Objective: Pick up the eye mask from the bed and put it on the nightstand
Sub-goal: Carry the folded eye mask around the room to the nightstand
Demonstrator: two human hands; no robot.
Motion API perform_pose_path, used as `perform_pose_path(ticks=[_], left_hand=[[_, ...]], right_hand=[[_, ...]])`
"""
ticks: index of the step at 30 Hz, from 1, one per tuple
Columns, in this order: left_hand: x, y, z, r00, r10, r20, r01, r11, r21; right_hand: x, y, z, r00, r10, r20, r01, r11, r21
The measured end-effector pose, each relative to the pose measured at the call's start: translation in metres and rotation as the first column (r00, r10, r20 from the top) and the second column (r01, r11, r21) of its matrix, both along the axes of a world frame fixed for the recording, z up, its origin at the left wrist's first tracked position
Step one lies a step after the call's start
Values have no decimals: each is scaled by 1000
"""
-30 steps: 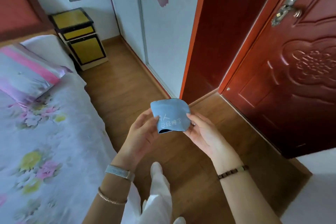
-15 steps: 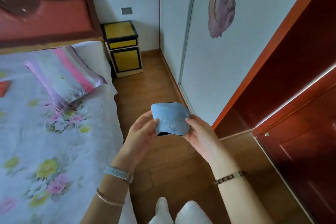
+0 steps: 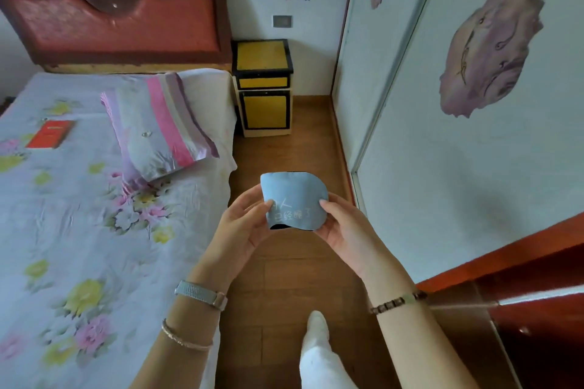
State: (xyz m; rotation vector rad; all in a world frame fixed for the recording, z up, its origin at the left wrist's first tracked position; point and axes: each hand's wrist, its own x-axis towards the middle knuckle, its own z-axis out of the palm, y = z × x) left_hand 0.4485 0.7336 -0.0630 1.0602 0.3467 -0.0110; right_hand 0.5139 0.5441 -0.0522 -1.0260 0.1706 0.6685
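A light blue eye mask (image 3: 294, 199) with white lettering and a black underside is held folded over the wooden floor. My left hand (image 3: 243, 224) pinches its left edge and my right hand (image 3: 344, 227) pinches its right edge. The bed (image 3: 79, 230) with a floral sheet lies to the left. The yellow nightstand (image 3: 264, 85) with black trim stands straight ahead, beside the bed's red headboard, with nothing on its top.
A striped pink pillow (image 3: 161, 126) and a red booklet (image 3: 49, 134) lie on the bed. White wardrobe doors (image 3: 442, 151) with flower prints line the right side. A strip of wooden floor (image 3: 294, 278) runs between bed and wardrobe towards the nightstand. A red door frame (image 3: 521, 294) stands at the lower right.
The view has swung left from the red door towards the bed and nightstand, which now sits straight ahead. Both hands keep the same hold on the eye mask.
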Motion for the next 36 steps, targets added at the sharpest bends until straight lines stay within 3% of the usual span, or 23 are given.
perform_pose_path(ticks=[14, 36], left_hand=[[157, 30, -2, 971, 232, -63, -234, 972, -11], [452, 226, -4, 982, 162, -93, -166, 985, -40]], right_hand=[[197, 46, -5, 975, 219, -34, -222, 969, -109], [483, 237, -3, 984, 151, -97, -160, 983, -94]])
